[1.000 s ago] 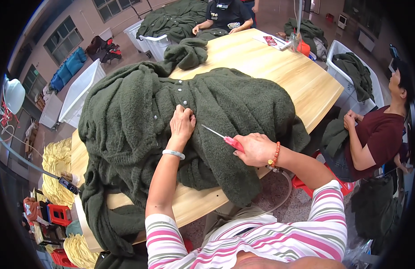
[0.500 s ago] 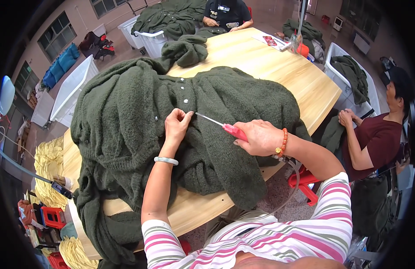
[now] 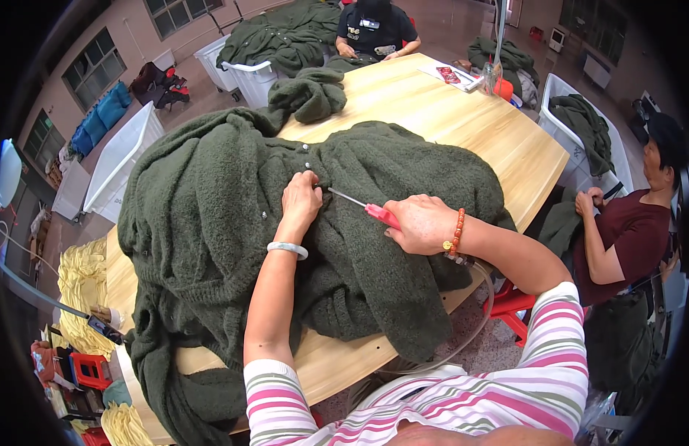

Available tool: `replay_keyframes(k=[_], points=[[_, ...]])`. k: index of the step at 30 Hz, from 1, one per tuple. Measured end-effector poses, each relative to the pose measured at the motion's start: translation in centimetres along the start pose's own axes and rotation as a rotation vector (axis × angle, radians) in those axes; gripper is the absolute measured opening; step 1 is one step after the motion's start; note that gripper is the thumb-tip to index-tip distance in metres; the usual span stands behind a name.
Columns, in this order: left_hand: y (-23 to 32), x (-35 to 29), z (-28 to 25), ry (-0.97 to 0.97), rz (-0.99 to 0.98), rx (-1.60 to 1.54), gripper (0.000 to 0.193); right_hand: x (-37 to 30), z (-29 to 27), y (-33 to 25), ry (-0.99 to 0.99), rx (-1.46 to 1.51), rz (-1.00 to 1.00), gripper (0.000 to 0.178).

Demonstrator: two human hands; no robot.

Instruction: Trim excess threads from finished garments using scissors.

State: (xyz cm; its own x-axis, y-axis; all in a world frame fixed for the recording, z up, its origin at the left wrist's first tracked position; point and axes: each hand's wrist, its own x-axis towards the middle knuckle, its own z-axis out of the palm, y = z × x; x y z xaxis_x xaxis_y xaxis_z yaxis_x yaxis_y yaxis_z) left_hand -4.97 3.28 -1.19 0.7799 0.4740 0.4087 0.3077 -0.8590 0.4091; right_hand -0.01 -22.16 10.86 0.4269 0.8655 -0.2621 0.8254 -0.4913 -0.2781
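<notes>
A dark green knitted cardigan (image 3: pixel 210 186) lies bunched over the tabletop in front of me, with small pale buttons (image 3: pixel 306 147) along its front opening. My left hand (image 3: pixel 303 199) is closed on that opening, its fingertips pinching the knit and covering the spot below the visible buttons. In my right hand (image 3: pixel 427 227) is a red-handled tool (image 3: pixel 381 215) with a thin straight metal shaft. The shaft's tip lies just right of my left fingertips, at the knit; whether it touches cannot be made out. A single button (image 3: pixel 264 214) shows left of my left wrist.
The wooden table (image 3: pixel 404 97) extends away from me. A clear hose (image 3: pixel 480 312) hangs below my right forearm. One co-worker (image 3: pixel 375 33) sits at the far edge, another (image 3: pixel 619 223) at right. White bins (image 3: pixel 125 160) surround the table; yellow bundles (image 3: pixel 82 290) lie at left.
My left hand has shifted slightly forward and now covers a button that showed before. The tool stays close to my left fingertips. The co-worker at right has lowered their hands slightly.
</notes>
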Motion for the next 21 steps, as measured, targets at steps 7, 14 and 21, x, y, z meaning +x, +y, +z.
replay_keyframes(k=[7,14,21], points=[[0.0,-0.8,-0.6,0.054,-0.103,-0.271,0.03,0.3,-0.6,-0.6,-0.012,-0.069,-0.046,0.027],[0.5,-1.3,-0.6,0.057,-0.111,-0.37,0.036,-0.1,-0.4,-0.2,-0.03,-0.041,-0.065,0.029],[0.3,-1.2,-0.5,0.103,-0.154,-0.19,0.025,-0.4,-0.7,0.5,-0.025,-0.032,-0.059,0.028]])
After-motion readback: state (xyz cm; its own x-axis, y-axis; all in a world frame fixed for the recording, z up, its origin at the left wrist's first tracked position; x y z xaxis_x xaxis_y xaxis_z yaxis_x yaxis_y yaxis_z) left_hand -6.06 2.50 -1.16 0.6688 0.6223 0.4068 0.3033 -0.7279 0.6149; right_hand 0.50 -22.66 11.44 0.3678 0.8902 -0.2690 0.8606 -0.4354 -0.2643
